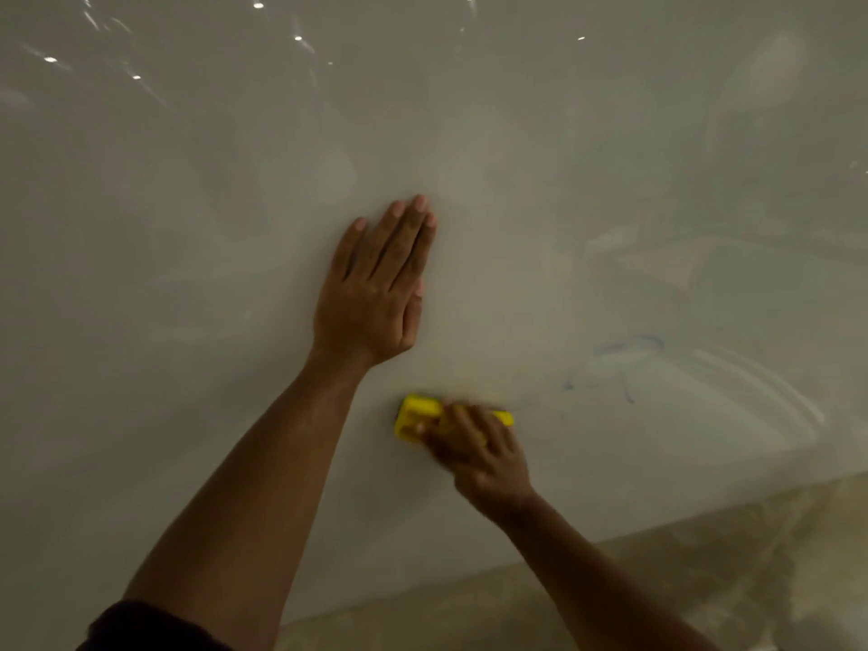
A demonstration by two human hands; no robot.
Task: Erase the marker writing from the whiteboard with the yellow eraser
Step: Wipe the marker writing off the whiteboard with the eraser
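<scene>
A glossy whiteboard (188, 227) fills most of the view. My left hand (375, 288) lies flat on it near the middle, fingers straight and together. Below and to the right, my right hand (474, 455) grips the yellow eraser (415, 415) and presses it against the board; both are motion-blurred. Faint blue marker writing (624, 368) remains on the board to the right of the eraser, partly smeared.
The board's lower edge (610, 533) runs diagonally across the bottom right, with a mottled tan floor (657, 594) beyond it. Ceiling lights reflect as bright spots (258, 6) along the top of the board.
</scene>
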